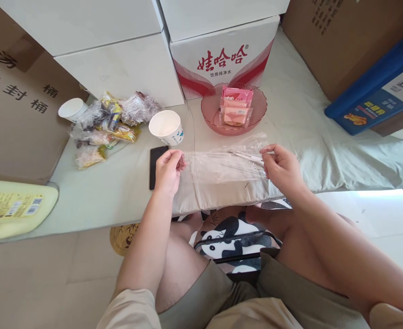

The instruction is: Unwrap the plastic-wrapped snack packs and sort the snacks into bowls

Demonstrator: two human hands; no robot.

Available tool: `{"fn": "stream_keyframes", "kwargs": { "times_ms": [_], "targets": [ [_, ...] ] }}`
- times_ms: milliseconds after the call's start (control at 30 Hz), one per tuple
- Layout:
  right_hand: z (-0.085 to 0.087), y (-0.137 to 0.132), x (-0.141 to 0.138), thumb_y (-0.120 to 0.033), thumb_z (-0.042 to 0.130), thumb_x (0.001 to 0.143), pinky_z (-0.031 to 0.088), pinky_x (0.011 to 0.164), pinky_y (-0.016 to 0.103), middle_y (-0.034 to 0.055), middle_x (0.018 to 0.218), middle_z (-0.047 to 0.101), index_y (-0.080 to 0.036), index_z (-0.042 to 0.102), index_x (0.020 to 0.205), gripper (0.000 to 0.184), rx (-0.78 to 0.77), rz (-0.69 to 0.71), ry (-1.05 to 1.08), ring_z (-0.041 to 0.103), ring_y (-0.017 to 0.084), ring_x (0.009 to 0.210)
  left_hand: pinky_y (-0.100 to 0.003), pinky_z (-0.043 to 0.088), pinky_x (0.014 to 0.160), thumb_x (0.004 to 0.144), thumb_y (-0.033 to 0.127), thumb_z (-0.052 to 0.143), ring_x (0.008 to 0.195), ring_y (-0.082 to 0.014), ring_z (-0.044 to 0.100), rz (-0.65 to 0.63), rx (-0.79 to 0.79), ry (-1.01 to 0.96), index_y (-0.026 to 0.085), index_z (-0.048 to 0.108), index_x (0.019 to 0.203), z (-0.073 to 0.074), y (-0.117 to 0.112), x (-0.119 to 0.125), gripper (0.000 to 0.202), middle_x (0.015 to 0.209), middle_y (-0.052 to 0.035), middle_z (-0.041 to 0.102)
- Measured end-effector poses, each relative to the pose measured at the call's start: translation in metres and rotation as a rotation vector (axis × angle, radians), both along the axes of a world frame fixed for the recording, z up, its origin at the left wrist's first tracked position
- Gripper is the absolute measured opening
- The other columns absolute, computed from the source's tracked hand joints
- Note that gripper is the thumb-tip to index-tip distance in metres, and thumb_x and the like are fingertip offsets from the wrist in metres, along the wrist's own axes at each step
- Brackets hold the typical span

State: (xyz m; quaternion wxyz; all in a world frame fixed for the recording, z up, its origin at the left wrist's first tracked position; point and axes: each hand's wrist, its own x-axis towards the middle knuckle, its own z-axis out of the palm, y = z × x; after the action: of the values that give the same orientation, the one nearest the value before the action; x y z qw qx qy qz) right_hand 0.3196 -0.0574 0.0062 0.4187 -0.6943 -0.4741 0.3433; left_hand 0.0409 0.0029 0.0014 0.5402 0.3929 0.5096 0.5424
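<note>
Beige sleeves (129, 311), olive-green shorts (196, 297) (slightly creased)

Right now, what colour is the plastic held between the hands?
The plastic is clear, best seen in the head view.

The widest passage lies to the right of the right hand (283, 168), where the cloth-covered table (312, 137) extends from the pink bowl (215, 119) to the blue box (368, 103). A second lane crosses the left front, between the yellow jug (19, 205) and the dark phone (154, 171); snack packets (115, 121) bound its rear. I see a narrow gap between the near paper cup (165, 125) and the bowl. The clear plastic bag (222, 168), stretched between the left hand (169, 168) and the right hand, obstructs the straight path from the front edge to the bowl. The cup stands just beyond the left hand. White boxes (119, 68) and a red-and-white carton (222, 57) close the rear. Access to the bowl from above is open.
</note>
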Motion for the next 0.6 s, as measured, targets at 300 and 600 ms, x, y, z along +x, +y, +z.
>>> {"fn": "stream_keyframes", "kwargs": {
  "times_ms": [300, 600],
  "targets": [
    [0.000, 0.001, 0.000, -0.028, 0.053, 0.082, 0.031, 0.043, 0.023, -0.0075, 0.047, 0.048, -0.022, 0.060, 0.090, 0.012, 0.015, -0.020, -0.016, 0.042, 0.011, 0.041, -0.016, 0.026, 0.038, 0.061, 0.035, 0.086, 0.041, -0.0020, 0.041, -0.160, -0.145, 0.014, 0.017, 0.059, 0.072, 0.004, -0.003, 0.000, 0.034, 0.058, 0.0057, 0.054],
    [0.009, -0.001, -0.005, -0.024, 0.050, 0.083, 0.029, 0.042, 0.023, -0.0081, 0.044, 0.045, -0.023, 0.059, 0.088, 0.010, -0.034, -0.017, -0.026, 0.040, 0.011, 0.039, -0.015, 0.025, 0.039, 0.065, 0.031, 0.083, 0.042, -0.0016, 0.037, 0.011, -0.092, -0.059, 0.018, 0.058, 0.069, 0.001, 0.004, -0.005, 0.028, 0.053, 0.0071, 0.048]
  ]
}}
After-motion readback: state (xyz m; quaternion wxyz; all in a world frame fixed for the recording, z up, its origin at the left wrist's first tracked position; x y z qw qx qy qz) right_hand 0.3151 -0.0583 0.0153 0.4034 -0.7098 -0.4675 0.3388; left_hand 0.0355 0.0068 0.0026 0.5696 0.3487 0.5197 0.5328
